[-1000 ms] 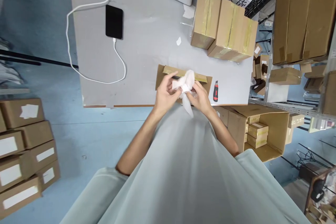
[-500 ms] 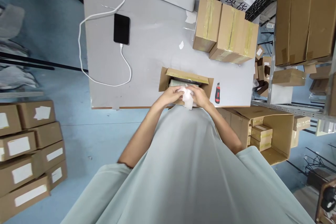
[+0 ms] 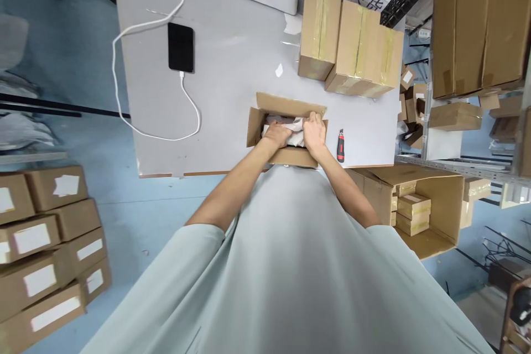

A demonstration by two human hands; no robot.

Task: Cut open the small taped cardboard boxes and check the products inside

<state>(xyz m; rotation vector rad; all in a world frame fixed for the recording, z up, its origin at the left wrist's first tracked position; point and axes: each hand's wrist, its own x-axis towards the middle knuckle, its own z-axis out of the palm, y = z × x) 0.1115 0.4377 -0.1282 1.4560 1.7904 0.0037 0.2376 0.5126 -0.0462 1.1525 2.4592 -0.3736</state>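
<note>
An open cardboard box (image 3: 286,104) sits at the near edge of the grey table (image 3: 232,66). Both of my hands are down inside it, pressing on white wrapping material (image 3: 295,124). My left hand (image 3: 277,135) is curled on the left part of that material, with its fingers folded into the box. My right hand (image 3: 314,131) lies flat over the right part, fingers stretched toward the far flap. What lies under the wrapping is hidden.
A red and black utility knife (image 3: 340,145) lies just right of the box. Two taped cartons (image 3: 350,41) stand behind it. A black phone (image 3: 181,47) on a white cable (image 3: 124,94) lies at the left. Cartons (image 3: 41,243) are stacked on the floor left, an open carton (image 3: 418,204) right.
My hands held the white wrapping bunched above the box, then brought it down. They now press it into the box, whose far flap stands up.
</note>
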